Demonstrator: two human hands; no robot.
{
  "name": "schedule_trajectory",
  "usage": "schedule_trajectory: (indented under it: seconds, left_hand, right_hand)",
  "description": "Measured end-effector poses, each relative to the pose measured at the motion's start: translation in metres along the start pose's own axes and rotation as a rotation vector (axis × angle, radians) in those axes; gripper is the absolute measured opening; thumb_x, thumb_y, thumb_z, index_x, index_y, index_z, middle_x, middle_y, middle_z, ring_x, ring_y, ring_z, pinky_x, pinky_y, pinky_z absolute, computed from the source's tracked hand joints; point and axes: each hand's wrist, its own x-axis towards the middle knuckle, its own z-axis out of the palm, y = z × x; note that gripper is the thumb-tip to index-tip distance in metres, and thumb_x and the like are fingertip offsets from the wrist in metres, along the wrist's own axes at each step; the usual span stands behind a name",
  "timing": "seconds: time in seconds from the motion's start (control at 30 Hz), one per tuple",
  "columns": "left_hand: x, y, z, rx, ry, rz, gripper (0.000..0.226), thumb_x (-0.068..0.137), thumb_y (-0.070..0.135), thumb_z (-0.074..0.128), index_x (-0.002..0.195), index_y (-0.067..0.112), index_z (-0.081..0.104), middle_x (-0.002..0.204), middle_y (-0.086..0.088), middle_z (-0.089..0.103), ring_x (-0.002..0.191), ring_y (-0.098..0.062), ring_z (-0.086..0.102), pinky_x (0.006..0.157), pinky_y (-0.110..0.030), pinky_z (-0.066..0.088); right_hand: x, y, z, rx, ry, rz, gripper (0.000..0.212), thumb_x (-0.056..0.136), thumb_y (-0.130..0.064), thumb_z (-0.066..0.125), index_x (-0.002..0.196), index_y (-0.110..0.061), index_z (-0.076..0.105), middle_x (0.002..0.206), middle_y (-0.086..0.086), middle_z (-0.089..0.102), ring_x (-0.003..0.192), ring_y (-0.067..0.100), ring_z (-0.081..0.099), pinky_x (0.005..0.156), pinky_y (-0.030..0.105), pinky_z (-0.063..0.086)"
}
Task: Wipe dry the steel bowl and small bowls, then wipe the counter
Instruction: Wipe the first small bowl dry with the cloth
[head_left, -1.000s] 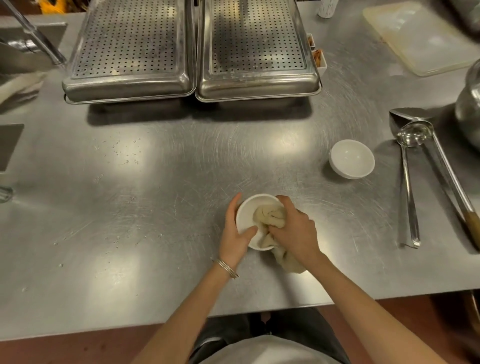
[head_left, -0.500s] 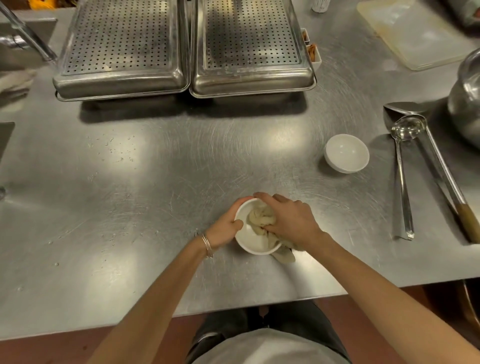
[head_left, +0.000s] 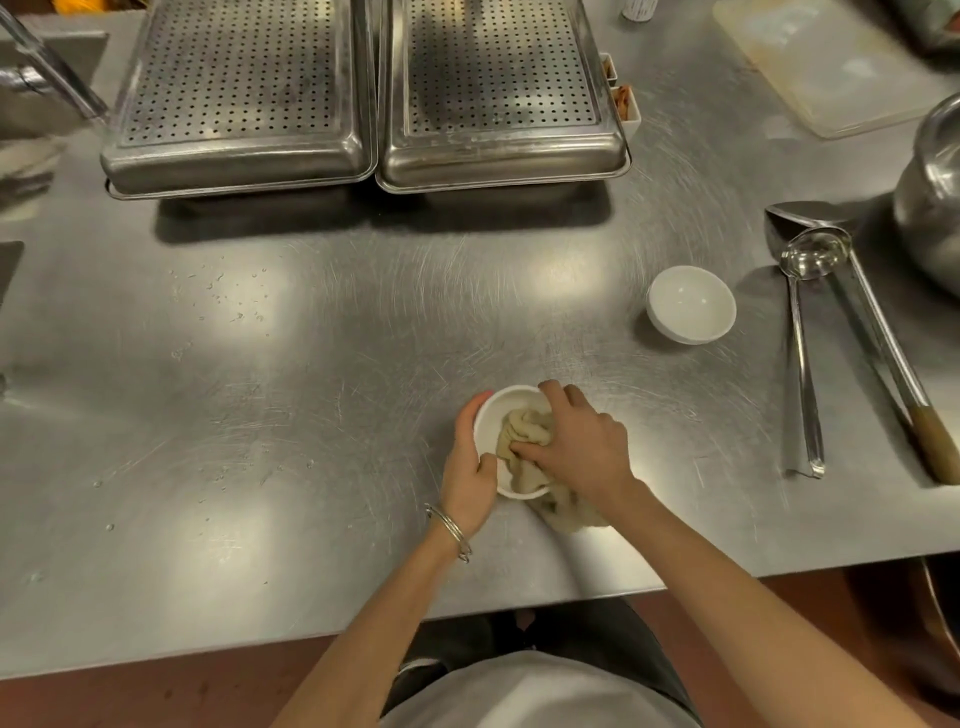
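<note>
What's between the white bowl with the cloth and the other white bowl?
Just bare steel counter, in the head view, between cloth-filled white bowl and empty white bowl.

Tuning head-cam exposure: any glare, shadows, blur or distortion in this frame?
Head view: soft glare patches on the counter; dark shadow in front of the trays; edges bend and smear, the pot at right is blurry; the centre is sharp: left hand, right hand, bowl, cloth.
</note>
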Motion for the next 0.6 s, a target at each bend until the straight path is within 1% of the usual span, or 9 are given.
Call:
schedule_trajectory:
  seconds: [0.1,0.17,0.2,0.27,0.37,0.43,0.5,0.53,0.6]
  left_hand:
    - [0.015,-0.001,-0.017,0.13,-0.256,-0.074,0.066,0.064,0.002,0.037,0.126,0.021,0.03,0.12,0.0,0.042,0.107,-0.001,0.046,0.088,-0.008,0.04]
    - [0.025,-0.004,-0.024,0.198,-0.345,-0.095,0.066,0.062,0.003,0.038,0.125,0.021,0.029,0.122,-0.005,0.04,0.108,-0.011,0.044,0.088,-0.011,0.042]
    - [0.029,-0.005,-0.027,0.209,-0.357,-0.098,0.066,0.062,0.003,0.037,0.125,0.021,0.03,0.123,-0.006,0.04,0.109,-0.012,0.044,0.089,-0.012,0.042]
    - [0.033,-0.005,-0.027,0.203,-0.34,-0.116,0.065,0.061,0.003,0.036,0.123,0.024,0.032,0.122,-0.004,0.041,0.107,-0.008,0.044,0.088,-0.011,0.042]
    - [0.033,-0.002,-0.021,0.176,-0.291,-0.112,0.059,0.066,-0.001,0.034,0.116,0.03,0.037,0.117,0.004,0.044,0.106,-0.005,0.045,0.087,-0.007,0.04]
    - [0.035,-0.003,-0.019,0.178,-0.255,-0.117,0.062,0.073,-0.012,0.032,0.117,0.031,0.037,0.119,0.002,0.045,0.109,-0.014,0.046,0.091,-0.017,0.04]
    - [0.039,-0.006,-0.021,0.201,-0.192,-0.119,0.064,0.074,-0.015,0.031,0.118,0.031,0.039,0.123,-0.004,0.045,0.114,-0.022,0.044,0.095,-0.031,0.04]
    - [0.041,-0.009,-0.022,0.207,-0.167,-0.116,0.065,0.074,-0.015,0.031,0.118,0.032,0.039,0.124,-0.005,0.045,0.115,-0.025,0.043,0.097,-0.037,0.04]
    - [0.044,-0.013,-0.025,0.227,-0.13,-0.123,0.068,0.074,-0.02,0.031,0.118,0.033,0.041,0.125,-0.006,0.045,0.118,-0.026,0.042,0.102,-0.043,0.039]
  right_hand:
    - [0.006,0.009,0.0,-0.164,-0.031,-0.099,0.051,0.084,-0.06,0.049,0.115,-0.02,0.043,0.106,-0.002,0.062,0.083,0.027,0.062,0.065,0.031,0.038]
    - [0.007,0.012,0.004,-0.137,-0.025,-0.088,0.046,0.088,-0.059,0.043,0.113,-0.02,0.046,0.101,0.0,0.065,0.083,0.026,0.062,0.064,0.03,0.036]
    - [0.007,0.013,0.006,-0.112,-0.019,-0.079,0.045,0.089,-0.058,0.041,0.115,-0.021,0.047,0.101,0.0,0.066,0.084,0.027,0.062,0.065,0.03,0.035]
    - [0.009,0.015,0.006,-0.061,-0.021,-0.074,0.046,0.089,-0.057,0.042,0.123,-0.025,0.046,0.106,0.001,0.066,0.09,0.028,0.062,0.07,0.033,0.039]
    - [0.003,0.025,-0.003,0.092,-0.069,-0.077,0.058,0.083,-0.058,0.053,0.134,-0.034,0.038,0.117,-0.002,0.063,0.101,0.026,0.061,0.08,0.035,0.044]
    - [-0.008,0.038,-0.011,0.194,-0.016,-0.094,0.058,0.079,-0.055,0.061,0.131,-0.038,0.042,0.116,-0.008,0.063,0.101,0.021,0.062,0.08,0.034,0.046]
    - [-0.018,0.054,-0.018,0.255,0.109,-0.086,0.05,0.079,-0.048,0.066,0.125,-0.037,0.05,0.113,-0.011,0.063,0.096,0.018,0.063,0.076,0.033,0.048]
    - [-0.02,0.061,-0.02,0.262,0.157,-0.066,0.045,0.08,-0.046,0.066,0.123,-0.036,0.053,0.111,-0.011,0.062,0.093,0.017,0.063,0.073,0.033,0.049]
    - [-0.02,0.071,-0.02,0.224,0.167,-0.026,0.04,0.082,-0.044,0.064,0.119,-0.034,0.056,0.108,-0.011,0.061,0.088,0.017,0.062,0.069,0.03,0.046]
